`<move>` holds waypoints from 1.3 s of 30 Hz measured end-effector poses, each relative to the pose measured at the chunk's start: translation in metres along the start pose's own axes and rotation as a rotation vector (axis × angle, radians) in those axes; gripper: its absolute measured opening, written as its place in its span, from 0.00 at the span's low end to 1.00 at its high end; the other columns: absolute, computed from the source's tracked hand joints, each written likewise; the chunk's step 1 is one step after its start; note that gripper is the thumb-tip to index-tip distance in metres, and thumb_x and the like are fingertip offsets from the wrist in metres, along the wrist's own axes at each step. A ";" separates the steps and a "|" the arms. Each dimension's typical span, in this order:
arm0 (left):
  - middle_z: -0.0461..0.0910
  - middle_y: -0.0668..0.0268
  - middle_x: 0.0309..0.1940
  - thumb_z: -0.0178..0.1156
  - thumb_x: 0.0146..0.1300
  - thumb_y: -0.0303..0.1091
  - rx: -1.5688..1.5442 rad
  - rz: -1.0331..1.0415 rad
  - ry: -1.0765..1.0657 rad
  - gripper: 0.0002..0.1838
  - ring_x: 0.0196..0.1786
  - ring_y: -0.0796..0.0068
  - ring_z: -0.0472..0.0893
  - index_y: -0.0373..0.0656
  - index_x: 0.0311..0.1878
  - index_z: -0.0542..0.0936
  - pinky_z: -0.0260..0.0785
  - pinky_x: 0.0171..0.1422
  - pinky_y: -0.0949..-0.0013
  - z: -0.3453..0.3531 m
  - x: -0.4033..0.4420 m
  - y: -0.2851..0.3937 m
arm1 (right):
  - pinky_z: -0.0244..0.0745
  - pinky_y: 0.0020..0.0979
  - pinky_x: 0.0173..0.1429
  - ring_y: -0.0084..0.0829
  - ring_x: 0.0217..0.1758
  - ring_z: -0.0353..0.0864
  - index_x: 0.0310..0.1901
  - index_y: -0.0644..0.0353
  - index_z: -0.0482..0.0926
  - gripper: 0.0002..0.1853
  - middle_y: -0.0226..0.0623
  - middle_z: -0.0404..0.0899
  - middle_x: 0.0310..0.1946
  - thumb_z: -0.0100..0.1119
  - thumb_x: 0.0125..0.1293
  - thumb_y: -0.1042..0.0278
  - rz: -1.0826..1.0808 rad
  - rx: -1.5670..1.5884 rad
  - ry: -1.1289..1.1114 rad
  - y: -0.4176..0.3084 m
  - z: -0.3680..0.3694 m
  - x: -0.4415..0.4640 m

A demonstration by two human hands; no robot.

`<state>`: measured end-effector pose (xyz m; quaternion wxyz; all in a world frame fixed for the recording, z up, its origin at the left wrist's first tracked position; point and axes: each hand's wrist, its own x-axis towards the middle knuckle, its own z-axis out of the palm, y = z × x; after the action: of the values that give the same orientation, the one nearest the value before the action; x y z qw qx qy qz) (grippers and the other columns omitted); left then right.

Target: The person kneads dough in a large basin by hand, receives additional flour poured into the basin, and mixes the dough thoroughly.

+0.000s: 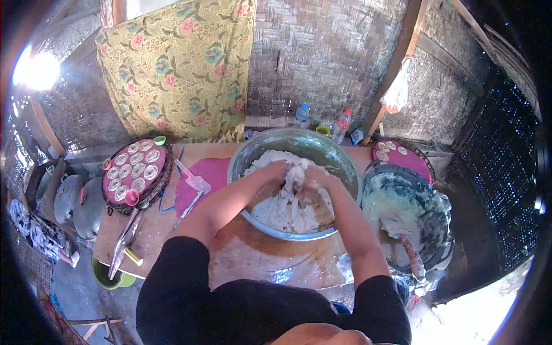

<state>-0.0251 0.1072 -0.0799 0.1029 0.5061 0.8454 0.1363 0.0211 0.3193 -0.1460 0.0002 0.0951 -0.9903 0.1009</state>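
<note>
A large metal basin (343, 155) stands on the wooden table, holding pale, floury dough (290, 215). Both of my hands are down inside it, close together near the middle. My left hand (277, 172) is closed on the dough from the left side. Facing it, my right hand (316, 177) grips the same mass from the right. A raised, sticky lump stands between them, and dough clings around my fingers. The fingertips are partly buried and hard to make out.
Right of the basin sits a dark, batter-smeared tub (379, 195) with a coated paddle (411, 256). A round tray (123, 150) of coiled pieces lies left, near a clear plastic tool (195, 181). Two bottles (344, 123) stand behind. Another tray (411, 164) is back right.
</note>
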 end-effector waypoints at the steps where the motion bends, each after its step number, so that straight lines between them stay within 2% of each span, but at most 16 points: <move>1: 0.72 0.53 0.50 0.58 0.46 0.38 0.011 0.012 -0.036 0.27 0.53 0.53 0.70 0.46 0.53 0.70 0.62 0.56 0.56 0.011 0.002 -0.010 | 0.72 0.42 0.42 0.48 0.40 0.77 0.31 0.72 0.76 0.20 0.55 0.77 0.33 0.60 0.40 0.61 0.085 0.110 -0.118 -0.071 -0.066 -0.039; 3: 0.74 0.53 0.45 0.61 0.43 0.39 0.048 0.093 -0.087 0.26 0.50 0.55 0.72 0.43 0.49 0.73 0.64 0.53 0.55 -0.005 -0.017 0.001 | 0.71 0.45 0.43 0.49 0.40 0.77 0.32 0.70 0.77 0.19 0.54 0.77 0.34 0.57 0.42 0.61 0.047 0.064 -0.268 -0.069 -0.048 -0.033; 7: 0.78 0.54 0.39 0.65 0.39 0.39 0.306 0.104 -0.203 0.24 0.45 0.57 0.77 0.39 0.42 0.78 0.69 0.48 0.57 0.033 -0.003 -0.022 | 0.71 0.47 0.47 0.45 0.42 0.78 0.34 0.64 0.79 0.17 0.49 0.78 0.37 0.56 0.46 0.59 -0.025 -0.222 -0.119 -0.116 -0.057 -0.053; 9: 0.78 0.54 0.38 0.66 0.39 0.38 0.485 0.085 -0.034 0.22 0.43 0.57 0.78 0.40 0.41 0.78 0.70 0.46 0.58 0.030 -0.009 -0.010 | 0.71 0.47 0.48 0.43 0.43 0.78 0.34 0.62 0.80 0.17 0.47 0.78 0.38 0.55 0.47 0.59 -0.098 -0.305 -0.031 -0.106 -0.035 -0.035; 10: 0.79 0.54 0.38 0.66 0.38 0.38 0.541 0.075 0.016 0.22 0.42 0.58 0.78 0.40 0.40 0.79 0.70 0.46 0.59 0.030 -0.008 -0.011 | 0.71 0.46 0.47 0.45 0.42 0.78 0.36 0.62 0.80 0.18 0.48 0.78 0.37 0.57 0.48 0.57 0.026 -0.303 -0.082 -0.094 -0.012 -0.017; 14: 0.78 0.54 0.40 0.65 0.38 0.39 0.149 0.045 -0.085 0.22 0.42 0.57 0.78 0.43 0.41 0.79 0.71 0.45 0.59 0.038 0.021 -0.043 | 0.73 0.39 0.47 0.43 0.43 0.78 0.38 0.62 0.79 0.18 0.46 0.78 0.39 0.58 0.49 0.57 0.196 -0.102 -0.187 -0.109 -0.047 -0.017; 17: 0.79 0.54 0.36 0.66 0.37 0.42 0.250 0.015 0.353 0.22 0.39 0.57 0.79 0.43 0.39 0.79 0.71 0.42 0.59 0.031 0.008 -0.026 | 0.73 0.37 0.46 0.41 0.43 0.78 0.38 0.62 0.78 0.26 0.45 0.77 0.40 0.67 0.39 0.52 0.212 -0.123 -0.203 -0.126 -0.078 -0.024; 18: 0.79 0.54 0.36 0.66 0.37 0.43 0.229 0.019 0.375 0.23 0.39 0.57 0.79 0.43 0.39 0.79 0.70 0.42 0.58 0.024 0.000 -0.017 | 0.75 0.37 0.43 0.38 0.41 0.80 0.34 0.59 0.80 0.16 0.42 0.80 0.36 0.61 0.45 0.58 0.241 -0.213 0.003 -0.100 -0.038 -0.006; 19: 0.79 0.54 0.36 0.66 0.37 0.43 0.209 0.023 0.397 0.24 0.39 0.57 0.79 0.43 0.40 0.78 0.70 0.42 0.58 0.015 -0.008 -0.006 | 0.75 0.37 0.43 0.37 0.41 0.80 0.35 0.59 0.80 0.16 0.42 0.79 0.37 0.59 0.47 0.58 0.258 -0.231 0.019 -0.110 -0.051 -0.015; 21: 0.77 0.54 0.40 0.66 0.36 0.45 -0.097 -0.069 0.049 0.28 0.44 0.56 0.76 0.44 0.44 0.75 0.68 0.47 0.58 -0.001 -0.004 -0.006 | 0.75 0.37 0.44 0.39 0.41 0.79 0.39 0.62 0.77 0.20 0.44 0.78 0.39 0.59 0.47 0.58 0.279 -0.212 0.027 -0.099 -0.044 -0.011; 25: 0.74 0.53 0.44 0.66 0.37 0.42 0.025 -0.051 0.003 0.29 0.48 0.55 0.74 0.44 0.47 0.73 0.67 0.51 0.58 -0.013 -0.026 0.018 | 0.74 0.38 0.45 0.41 0.44 0.78 0.41 0.63 0.76 0.24 0.46 0.76 0.42 0.60 0.46 0.54 0.215 -0.229 -0.006 -0.091 -0.047 -0.026; 27: 0.74 0.52 0.46 0.65 0.38 0.41 0.042 -0.056 -0.041 0.29 0.48 0.54 0.74 0.43 0.47 0.72 0.67 0.51 0.57 -0.015 -0.030 0.022 | 0.75 0.42 0.39 0.44 0.37 0.80 0.35 0.67 0.77 0.17 0.50 0.78 0.35 0.55 0.46 0.63 0.127 -0.105 -0.009 -0.104 -0.066 -0.046; 31: 0.72 0.55 0.50 0.66 0.37 0.42 0.249 0.104 0.213 0.35 0.52 0.56 0.72 0.50 0.54 0.68 0.66 0.53 0.57 0.023 -0.021 -0.003 | 0.74 0.43 0.39 0.44 0.37 0.79 0.34 0.66 0.78 0.15 0.49 0.78 0.34 0.55 0.47 0.64 0.065 -0.104 -0.172 -0.083 -0.048 -0.042; 36: 0.70 0.53 0.52 0.64 0.41 0.44 0.345 0.115 0.179 0.35 0.55 0.54 0.70 0.47 0.56 0.66 0.64 0.55 0.56 0.037 -0.011 -0.012 | 0.74 0.43 0.39 0.44 0.37 0.79 0.34 0.64 0.79 0.13 0.49 0.79 0.34 0.56 0.48 0.65 0.113 -0.185 -0.193 -0.074 -0.027 -0.033; 38: 0.70 0.53 0.52 0.65 0.40 0.45 0.240 -0.002 0.009 0.38 0.56 0.55 0.69 0.46 0.57 0.65 0.64 0.55 0.56 0.009 -0.020 0.015 | 0.74 0.42 0.40 0.44 0.38 0.79 0.35 0.64 0.79 0.15 0.49 0.79 0.35 0.57 0.48 0.64 0.244 -0.108 -0.269 -0.086 -0.048 -0.037; 39: 0.66 0.51 0.55 0.57 0.48 0.39 0.273 -0.002 -0.053 0.33 0.58 0.54 0.67 0.45 0.59 0.62 0.61 0.59 0.56 0.003 -0.023 0.020 | 0.74 0.41 0.41 0.44 0.39 0.79 0.37 0.64 0.79 0.17 0.48 0.78 0.36 0.58 0.48 0.62 0.253 -0.074 -0.284 -0.083 -0.050 -0.034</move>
<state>0.0034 0.0966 -0.0752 0.0553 0.5180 0.8535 0.0065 0.0697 0.2555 -0.0815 -0.1490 -0.0169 -0.9875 0.0492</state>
